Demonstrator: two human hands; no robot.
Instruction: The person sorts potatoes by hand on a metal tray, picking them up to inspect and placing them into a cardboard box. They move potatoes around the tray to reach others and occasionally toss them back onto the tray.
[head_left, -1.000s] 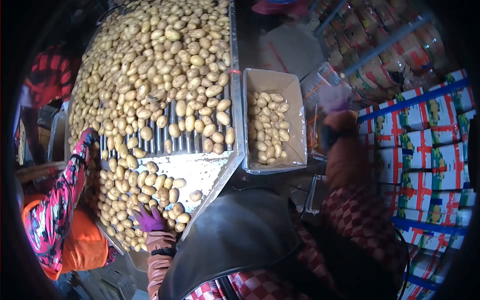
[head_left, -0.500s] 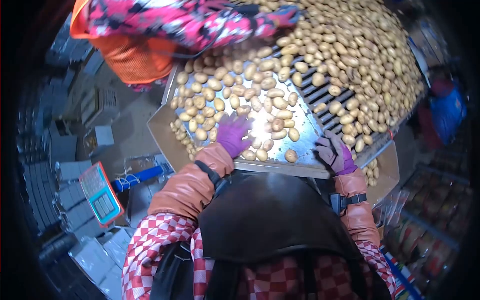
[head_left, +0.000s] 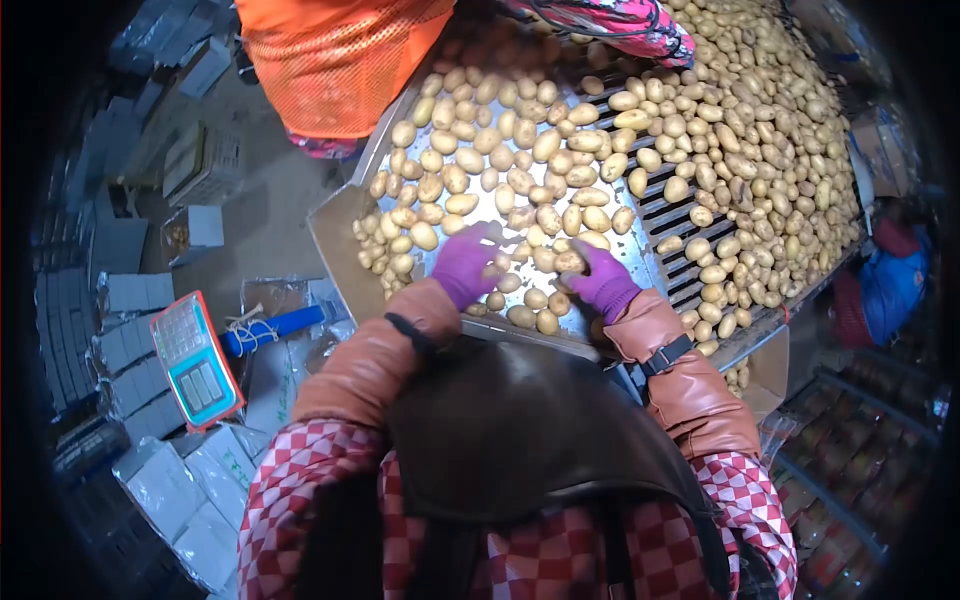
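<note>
Two hands in purple gloves work among loose potatoes (head_left: 468, 160) spread over the sloping metal counter (head_left: 644, 262), just ahead of the wearer's dark apron (head_left: 530, 430). Clock directions here are taken from the space between the hands, with twelve straight ahead.

The left hand (head_left: 465, 265) lies at nine o'clock, palm down, its grip open, fingers spread and curved beside a few potatoes; nothing is visibly clasped. The right hand (head_left: 603, 285) lies at three o'clock, its grip half open, fingers bent inward with their tips at the potatoes between the hands. Whether it has hold of one I cannot tell. More potatoes sit at six o'clock, along the near edge, and others run up toward eleven and twelve.

At two o'clock a dense heap (head_left: 760, 170) of potatoes covers much of a bed of dark slats (head_left: 682, 268), partly bare where it meets the counter. Cardboard boxes holding potatoes stand beyond the edges, one (head_left: 335, 228) near nine o'clock and another (head_left: 772, 365) just short of four. A red-rimmed scale (head_left: 197, 360) is between eight and nine, well apart from the left hand.

A co-worker's orange vest (head_left: 345, 75) shows between ten and eleven, a patterned sleeve (head_left: 630, 25) near one, and a person in blue (head_left: 893, 290) around three.
</note>
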